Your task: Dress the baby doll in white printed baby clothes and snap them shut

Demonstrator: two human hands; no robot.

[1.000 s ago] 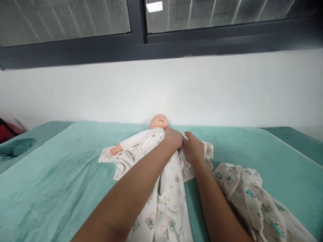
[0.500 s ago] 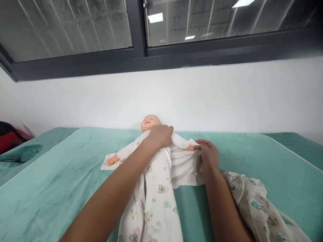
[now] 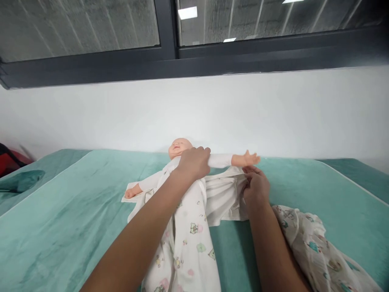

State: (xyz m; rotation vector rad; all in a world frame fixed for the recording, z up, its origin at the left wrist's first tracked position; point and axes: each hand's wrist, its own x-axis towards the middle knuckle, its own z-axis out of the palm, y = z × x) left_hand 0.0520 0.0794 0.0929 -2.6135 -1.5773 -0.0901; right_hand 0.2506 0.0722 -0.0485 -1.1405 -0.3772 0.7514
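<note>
A baby doll [image 3: 180, 147] lies on its back in a white long-sleeved garment with printed trousers [image 3: 194, 243]. My left hand [image 3: 196, 162] is closed at the doll's shoulder, around the upper part of its sleeved arm; its fingertips are hidden. That arm sticks out to the right with the bare doll hand [image 3: 247, 158] raised. Below it, a white cloth garment [image 3: 225, 198] spreads out from under the doll. My right hand [image 3: 257, 186] pinches the outer edge of this cloth and pulls it taut, just under the doll's hand. The doll's other arm [image 3: 150, 180] rests at the left.
A crumpled printed baby garment [image 3: 322, 247] lies to the right of my right forearm. The green padded surface [image 3: 60, 227] meets a white wall [image 3: 121, 117] under a dark window frame [image 3: 170, 67]. A red and black item [image 3: 10, 160] sits at the far left.
The doll's arm on the right has swung up off the white cloth, its hand now above my right hand. My right hand has shifted slightly right, pinching the cloth. My left hand stays at the shoulder.
</note>
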